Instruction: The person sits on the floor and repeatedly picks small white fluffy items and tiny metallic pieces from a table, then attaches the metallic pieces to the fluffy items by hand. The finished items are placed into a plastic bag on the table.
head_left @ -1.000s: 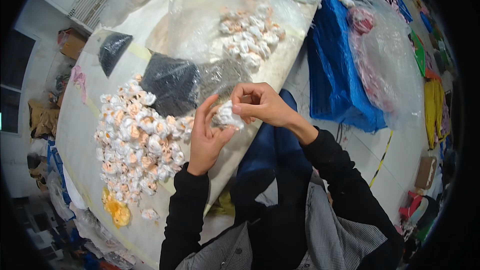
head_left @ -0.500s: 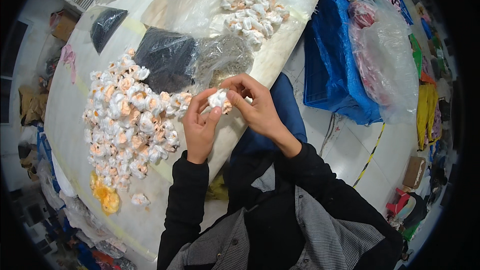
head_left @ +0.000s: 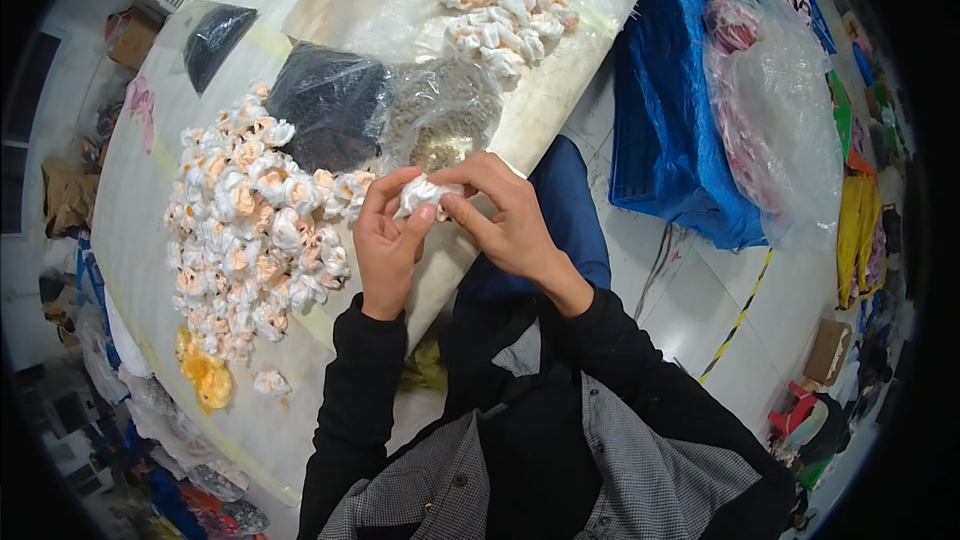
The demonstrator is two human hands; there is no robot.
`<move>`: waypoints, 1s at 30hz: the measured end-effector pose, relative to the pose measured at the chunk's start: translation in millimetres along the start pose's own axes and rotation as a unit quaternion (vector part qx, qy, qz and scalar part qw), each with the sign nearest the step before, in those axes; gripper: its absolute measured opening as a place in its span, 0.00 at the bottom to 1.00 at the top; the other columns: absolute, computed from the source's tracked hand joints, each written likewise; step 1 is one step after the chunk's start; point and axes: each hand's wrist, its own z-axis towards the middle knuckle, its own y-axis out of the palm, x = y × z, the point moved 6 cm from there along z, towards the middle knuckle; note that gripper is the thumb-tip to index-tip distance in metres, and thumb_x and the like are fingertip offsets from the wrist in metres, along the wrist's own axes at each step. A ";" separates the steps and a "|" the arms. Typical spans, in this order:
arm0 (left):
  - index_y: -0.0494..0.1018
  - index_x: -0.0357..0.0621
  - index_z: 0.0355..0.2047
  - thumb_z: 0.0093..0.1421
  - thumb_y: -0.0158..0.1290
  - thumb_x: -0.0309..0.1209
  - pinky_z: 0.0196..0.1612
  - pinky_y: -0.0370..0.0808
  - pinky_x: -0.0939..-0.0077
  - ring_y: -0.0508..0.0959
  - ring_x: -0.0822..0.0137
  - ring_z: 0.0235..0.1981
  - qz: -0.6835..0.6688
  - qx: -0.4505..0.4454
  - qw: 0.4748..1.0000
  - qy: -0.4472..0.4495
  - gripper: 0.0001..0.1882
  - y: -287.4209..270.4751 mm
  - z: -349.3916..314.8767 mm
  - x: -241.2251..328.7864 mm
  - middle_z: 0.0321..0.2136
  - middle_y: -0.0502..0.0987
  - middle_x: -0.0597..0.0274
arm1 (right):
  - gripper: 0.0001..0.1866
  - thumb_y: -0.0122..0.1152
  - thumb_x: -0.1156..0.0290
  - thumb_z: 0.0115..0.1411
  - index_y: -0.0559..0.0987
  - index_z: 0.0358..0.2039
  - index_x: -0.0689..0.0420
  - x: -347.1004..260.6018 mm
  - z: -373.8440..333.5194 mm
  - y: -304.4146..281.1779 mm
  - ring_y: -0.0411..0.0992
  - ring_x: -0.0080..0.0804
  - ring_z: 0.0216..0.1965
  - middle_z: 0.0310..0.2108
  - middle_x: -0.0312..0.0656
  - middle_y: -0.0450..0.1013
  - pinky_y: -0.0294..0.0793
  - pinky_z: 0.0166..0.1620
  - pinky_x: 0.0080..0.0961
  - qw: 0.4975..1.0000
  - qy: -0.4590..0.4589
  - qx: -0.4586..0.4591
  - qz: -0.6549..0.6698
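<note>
Between my two hands is a small white puffy piece, crumpled like a popcorn kernel and apparently of soft cloth. My left hand pinches it from the left with thumb and fingertips. From the other side, my right hand grips its right end, the thumb pressed toward the index finger. Just left of my hands spreads a large pile of similar white-and-peach puffy pieces. Beyond my fingers lie a clear bag of greyish-beige grains and a clear bag of black material.
All this lies on a pale worktable. A second group of puffy pieces is at its far end, near clear plastic sheeting. Yellow-orange pieces sit near left. Right of the table stands a blue tarp-like bag.
The held piece has turned, showing mostly white where peach showed before. Both hands have shifted slightly left, still gripping it.
</note>
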 end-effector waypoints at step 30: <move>0.70 0.42 0.59 0.67 0.56 0.29 0.19 0.50 0.87 0.56 0.88 0.17 -0.026 -0.134 0.983 -0.119 0.20 17.6 17.1 -23.7 0.28 0.71 0.75 | 0.07 0.64 0.73 0.65 0.83 0.42 0.60 8.5 -13.7 -22.1 0.71 0.30 0.32 0.34 0.41 0.75 0.72 0.37 0.27 0.996 0.087 0.007 0.021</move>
